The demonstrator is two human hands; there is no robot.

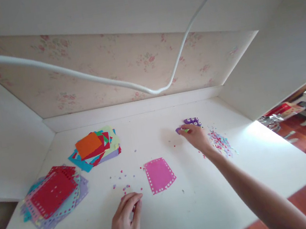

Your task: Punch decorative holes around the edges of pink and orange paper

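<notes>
A pink paper sheet (pixel 159 174) lies on the white table, with small punched holes along its left, right and bottom edges. Left of it, my left hand (pixel 126 218) rests low with thumb and fingers drawn together; whatever they may pinch is hidden. Tiny paper dots (pixel 125 181) are scattered just beyond those fingertips. Farther off, my right hand (pixel 195 137) is closed on a small purple and green object (pixel 178 130), mostly covered by the fingers. Right behind that hand sits a purple thing with several white eye-like spots (pixel 192 120).
A pile of hole-edged paper sheets (pixel 54 191) lies at the left, and a stack of coloured paper (pixel 89 144) behind it. Colourful confetti (pixel 220 142) is heaped right of my right forearm. A white cable (pixel 105 79) hangs across the view above the table.
</notes>
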